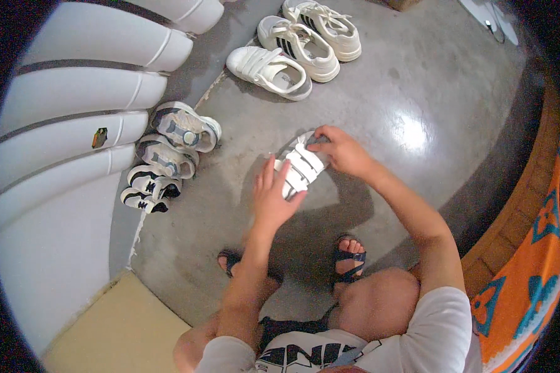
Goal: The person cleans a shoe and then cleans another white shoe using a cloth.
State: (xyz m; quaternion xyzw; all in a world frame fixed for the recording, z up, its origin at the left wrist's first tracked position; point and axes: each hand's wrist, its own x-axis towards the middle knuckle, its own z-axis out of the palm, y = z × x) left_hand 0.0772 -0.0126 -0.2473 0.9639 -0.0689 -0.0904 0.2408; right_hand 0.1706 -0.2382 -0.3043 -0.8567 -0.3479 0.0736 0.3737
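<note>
Both my hands hold a white shoe with hook-and-loop straps [303, 166] above the concrete floor, ahead of my feet. My left hand [272, 199] grips its toe end, thumb on one side and fingers on the other. At the heel end, my right hand [345, 152] has its fingers closed around the grey collar; the fingertips are partly hidden there. A similar white strapped shoe [255, 65] rests on the floor farther off. Beside it stands a pair of white lace-up sneakers with dark stripes [311, 53].
Along the white slatted panel [74, 93] at left sit a pair of grey-beige shoes [183, 127] and small black-and-white sneakers [152, 181]. A cream block [118, 317] lies at lower left. At right are a wooden edge [510, 217] and an orange patterned cloth [522, 280]. My sandaled feet are below.
</note>
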